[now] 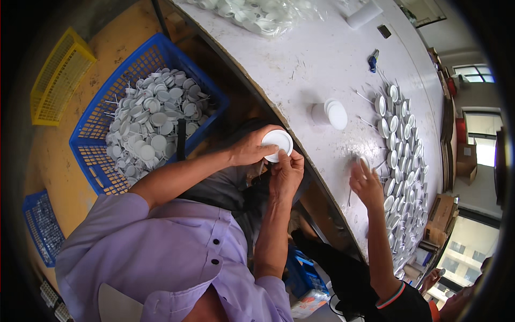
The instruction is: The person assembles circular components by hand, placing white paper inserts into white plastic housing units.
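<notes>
A white round shallow cap (286,140) with a raised rim is held between my two hands, just off the table's near edge. My left hand (252,149) grips it from the left, its thumb lying across the face. At the cap's lower edge, the fingers of my right hand (287,170) are pinched on it. On the table beyond my hands is a short stack of white discs (337,115). To my left, a blue basket (86,131) is heaped with white round pieces (155,115), some with thin leads showing.
A co-worker's hand (367,185) works at the right, beside many white round cups (394,158) with leads, spread on the white table (306,70). A blue-handled tool (373,61), a clear bag of white parts (263,16) and a white roll (365,14) lie farther off. A yellow basket (59,80) stands far left.
</notes>
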A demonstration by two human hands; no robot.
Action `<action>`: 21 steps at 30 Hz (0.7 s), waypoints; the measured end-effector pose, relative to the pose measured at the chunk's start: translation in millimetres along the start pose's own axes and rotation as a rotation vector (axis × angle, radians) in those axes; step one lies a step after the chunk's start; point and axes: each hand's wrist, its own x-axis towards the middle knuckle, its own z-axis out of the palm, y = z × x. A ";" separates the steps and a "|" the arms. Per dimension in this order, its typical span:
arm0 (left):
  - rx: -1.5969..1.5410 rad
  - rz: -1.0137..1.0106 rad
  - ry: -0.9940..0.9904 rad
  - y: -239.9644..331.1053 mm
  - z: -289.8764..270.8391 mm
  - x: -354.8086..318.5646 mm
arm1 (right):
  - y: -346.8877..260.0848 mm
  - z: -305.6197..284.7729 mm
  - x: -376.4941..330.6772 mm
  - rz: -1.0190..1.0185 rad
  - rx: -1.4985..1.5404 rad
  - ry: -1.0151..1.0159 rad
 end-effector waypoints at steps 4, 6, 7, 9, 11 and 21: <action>-0.112 -0.132 0.026 4.1 -0.1 5.5 | -2.3 5.3 -3.8 -0.032 -0.061 0.053; -0.069 -0.119 0.034 5.0 -0.1 5.8 | -0.5 7.9 -3.6 -0.032 -0.086 0.094; -0.024 -0.104 0.039 5.7 0.1 6.1 | 2.2 8.9 -1.0 -0.117 -0.152 0.106; -0.008 -0.106 0.062 7.9 1.6 4.7 | 5.5 7.7 1.4 -0.203 -0.220 0.123; 0.009 -0.112 0.091 3.5 -2.5 2.5 | 4.7 12.3 0.7 -0.260 -0.295 0.057; -0.062 -0.376 0.929 -85.3 -282.1 -95.4 | -106.5 -141.9 49.1 -1.007 -1.734 0.649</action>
